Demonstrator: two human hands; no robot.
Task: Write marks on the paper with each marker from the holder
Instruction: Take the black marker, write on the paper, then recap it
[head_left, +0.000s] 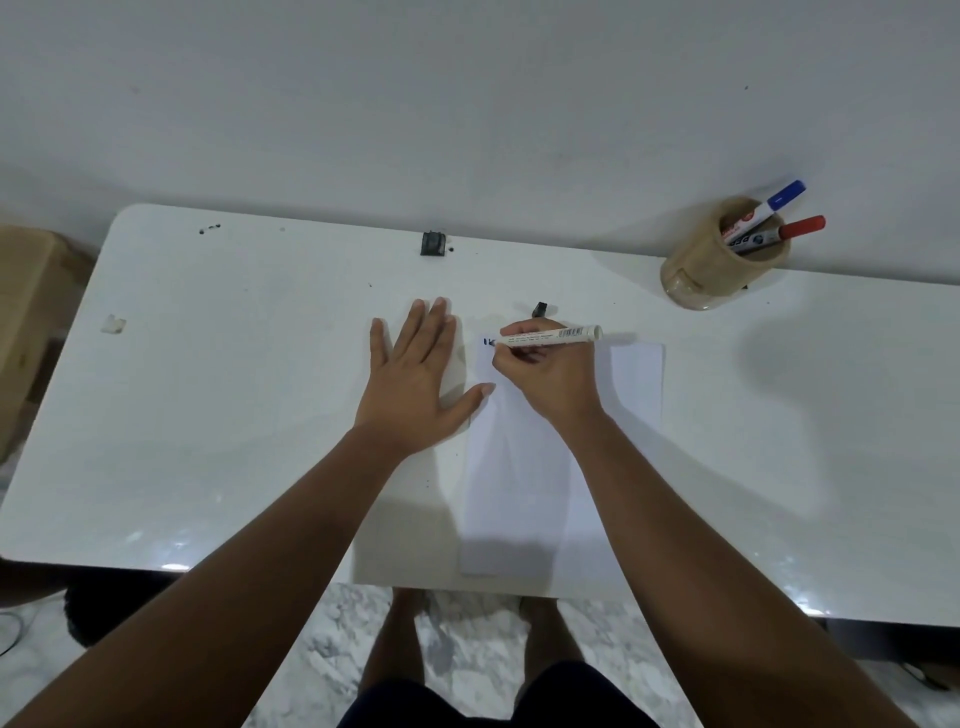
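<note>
The paper (545, 457) lies flat on the white tabletop (234, 389), near its front edge and in front of the person, and carries only a short blue mark (488, 342) at its far left corner. The right hand (545, 371) is clamped on a white-barrelled marker (550, 335), tip down at that mark, barrel pointing right. The left hand (415, 374) rests flat with fingers spread; its thumb touches the sheet's left edge, and it holds nothing. A small dark cap (540, 309) lies just beyond the paper. Well apart, at the far right of the tabletop, the wooden holder (722, 260) keeps a blue-capped marker (774, 203) and a red-capped marker (779, 235). By my judgement the task is early: the first marker is in use, and two still await their turn.
</note>
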